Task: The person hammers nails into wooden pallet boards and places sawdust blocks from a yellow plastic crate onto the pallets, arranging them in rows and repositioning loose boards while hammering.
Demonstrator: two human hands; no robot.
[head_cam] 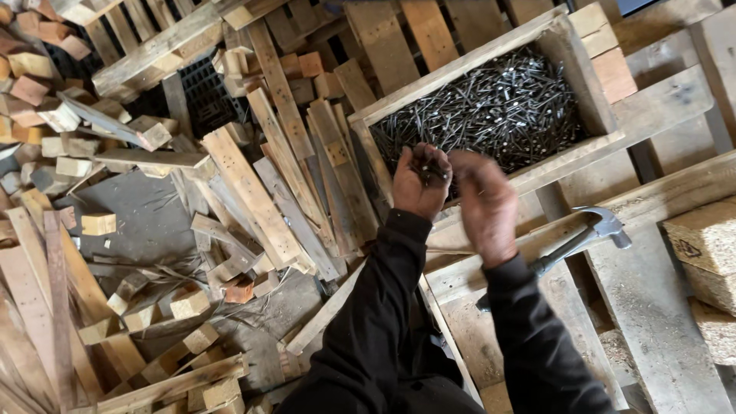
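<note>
Rough wooden pallets (659,115) underfoot, with heaps of scrap planks (253,184) and cut blocks (100,224) strewn over the grey floor (138,215) to the left. Wooden box (571,54) full of dark nails (498,107) resting on the pallets ahead. Left hand (420,182) cupped, clutching a small bunch of nails (429,165) at the box's near edge. Right hand (484,203) blurred just beside it, fingers toward the bunch; grip impossible to tell. Claw hammer (590,234) lying on a plank to the right, untouched.
</note>
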